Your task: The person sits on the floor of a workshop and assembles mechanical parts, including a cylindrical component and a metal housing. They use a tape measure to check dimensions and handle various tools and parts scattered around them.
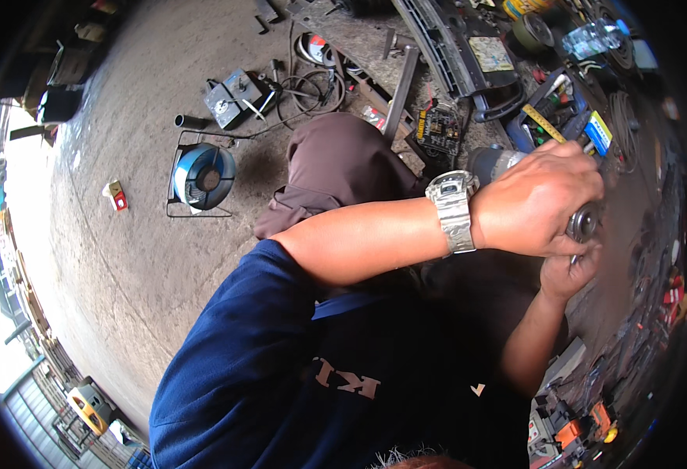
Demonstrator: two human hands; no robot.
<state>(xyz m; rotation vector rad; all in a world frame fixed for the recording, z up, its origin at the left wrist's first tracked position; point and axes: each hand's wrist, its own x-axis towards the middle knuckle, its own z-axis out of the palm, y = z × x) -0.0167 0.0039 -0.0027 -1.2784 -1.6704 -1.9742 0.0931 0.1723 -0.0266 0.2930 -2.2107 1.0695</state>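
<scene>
Two bare hands meet at the right. The right hand (568,273) is nearer, its fingers bent close under a round, dark metal tool head (584,223); I cannot tell whether they grip. The left hand (535,199), wearing a grey patterned wristwatch (454,213), has its fingers curled around that piece. Farther left stands a blue-rimmed round drum (204,178); beyond it, a grey metal box (232,98).

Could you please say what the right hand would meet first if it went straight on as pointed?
Probably the round metal piece at the left hand, just beyond the right hand, though depth there is unclear.
</scene>
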